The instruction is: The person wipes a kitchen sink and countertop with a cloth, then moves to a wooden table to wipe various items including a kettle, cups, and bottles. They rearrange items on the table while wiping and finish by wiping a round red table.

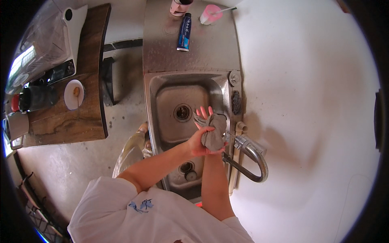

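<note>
Both of my hands are together above the metal double-basin sink (147,105). A damp-looking grey-brown cloth (214,131), bunched up, lies between them. My left hand (198,142) comes in from the left and is closed on the cloth, its thumb across the top. Under the cloth is my right hand (204,111), its fingers stretched out and slightly apart past the cloth's far side. The cloth covers most of the right palm. Close to the right of the hands is the metal faucet (259,160), its spout end near the cloth.
A blue toothpaste tube (184,32), a pink cup (210,15) and a pink-labelled container (179,7) stand or lie on the counter. A dark scouring pad (236,101) sits on the sink's right edge. Left is a wooden table (91,117) with a white bowl (74,94).
</note>
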Action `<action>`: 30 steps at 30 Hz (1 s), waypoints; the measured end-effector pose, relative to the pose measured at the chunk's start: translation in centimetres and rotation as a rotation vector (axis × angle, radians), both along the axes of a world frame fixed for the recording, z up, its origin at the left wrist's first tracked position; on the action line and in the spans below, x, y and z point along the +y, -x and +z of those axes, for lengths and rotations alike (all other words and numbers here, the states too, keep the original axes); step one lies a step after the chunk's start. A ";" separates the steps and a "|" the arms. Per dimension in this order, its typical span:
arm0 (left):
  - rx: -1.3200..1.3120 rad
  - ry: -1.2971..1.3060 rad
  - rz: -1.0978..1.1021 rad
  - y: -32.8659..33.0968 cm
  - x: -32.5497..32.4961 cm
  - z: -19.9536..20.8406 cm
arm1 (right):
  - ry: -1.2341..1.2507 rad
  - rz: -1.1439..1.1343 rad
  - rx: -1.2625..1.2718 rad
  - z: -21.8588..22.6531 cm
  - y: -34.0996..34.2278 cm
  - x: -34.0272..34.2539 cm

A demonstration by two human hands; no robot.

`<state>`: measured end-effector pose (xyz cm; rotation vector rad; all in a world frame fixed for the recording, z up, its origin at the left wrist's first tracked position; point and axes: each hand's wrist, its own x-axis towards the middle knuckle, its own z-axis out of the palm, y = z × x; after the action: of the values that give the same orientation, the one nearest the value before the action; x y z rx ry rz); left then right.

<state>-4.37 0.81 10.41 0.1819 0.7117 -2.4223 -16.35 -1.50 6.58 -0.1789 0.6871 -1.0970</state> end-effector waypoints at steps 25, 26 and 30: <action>-0.501 0.721 -0.309 1.8 -0.1 -4.0 | 0.106 0.333 1.307 3.2 3.0 -3.0; -0.674 0.783 -0.319 1.9 -0.4 -3.5 | 0.093 0.337 1.348 3.6 2.4 -3.2; -1.203 0.983 -0.449 2.5 -0.8 -3.9 | 0.142 0.418 1.722 1.7 1.7 -3.9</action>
<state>-6.87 -0.03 6.55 1.2875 -1.0955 -2.1585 -18.06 -5.43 8.32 -1.4101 1.9486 -0.3475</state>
